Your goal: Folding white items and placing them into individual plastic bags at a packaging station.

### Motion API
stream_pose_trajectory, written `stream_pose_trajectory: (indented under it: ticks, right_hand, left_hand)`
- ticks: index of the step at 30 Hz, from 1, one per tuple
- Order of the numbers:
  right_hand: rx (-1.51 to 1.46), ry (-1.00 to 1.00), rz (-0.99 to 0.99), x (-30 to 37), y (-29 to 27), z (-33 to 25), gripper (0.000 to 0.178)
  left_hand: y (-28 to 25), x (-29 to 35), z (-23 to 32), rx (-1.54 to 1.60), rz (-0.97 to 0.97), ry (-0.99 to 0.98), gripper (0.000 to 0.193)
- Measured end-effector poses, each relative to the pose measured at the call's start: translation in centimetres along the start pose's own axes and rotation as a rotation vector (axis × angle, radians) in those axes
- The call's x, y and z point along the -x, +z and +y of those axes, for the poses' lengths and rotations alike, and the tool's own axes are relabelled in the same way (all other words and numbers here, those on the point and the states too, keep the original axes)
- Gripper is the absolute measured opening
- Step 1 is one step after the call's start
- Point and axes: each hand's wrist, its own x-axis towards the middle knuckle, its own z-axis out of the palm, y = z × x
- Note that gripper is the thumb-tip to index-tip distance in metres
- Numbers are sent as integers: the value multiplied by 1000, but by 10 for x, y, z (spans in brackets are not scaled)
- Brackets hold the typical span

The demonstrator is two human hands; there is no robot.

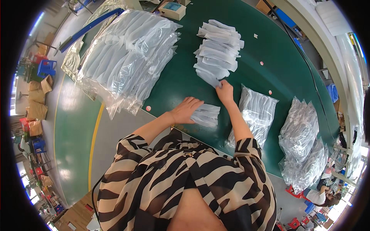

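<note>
At the table's near edge, my left hand [187, 110] lies over the left end of a small stack of whitish packets [207, 115], its fingers stretched along the far side. Farther away and slightly right, my right hand [225, 93] is closed on the near end of a slim translucent packet [210, 77]. That packet lies at the near end of a long row of overlapping similar packets [217, 48]. What is inside the packets cannot be made out.
A large clear bag [129, 54] of similar packets fills the table's left side. Right of my right arm lies a smaller filled bag [257, 111], with more clear bags [300, 131] beyond. A small device [173, 10] stands at the back of the green table [266, 46].
</note>
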Motion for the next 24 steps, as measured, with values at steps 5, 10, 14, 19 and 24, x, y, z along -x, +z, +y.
stream_pose_trajectory:
  ticks: [5,10,14,19,24]
  right_hand:
    - [-139,19,-157,44,-14,-9,19]
    - [-116,-119,-277,57,-29,-13,17]
    - [-84,-128,-214,58,-34,-6,15]
    - [-101,134,199,115,-48,-31,13]
    - [-222,121,38,178,0,-47,39]
  left_hand:
    - [-5,5,4,-83,10,53,86]
    - [-23,-15,15,-275,55,86,84]
    - [-7,-27,-4,-277,-7,70,83]
    - [20,-17,7,-275,125,-115,82]
    - [39,-26,37,-226,74,-494,82]
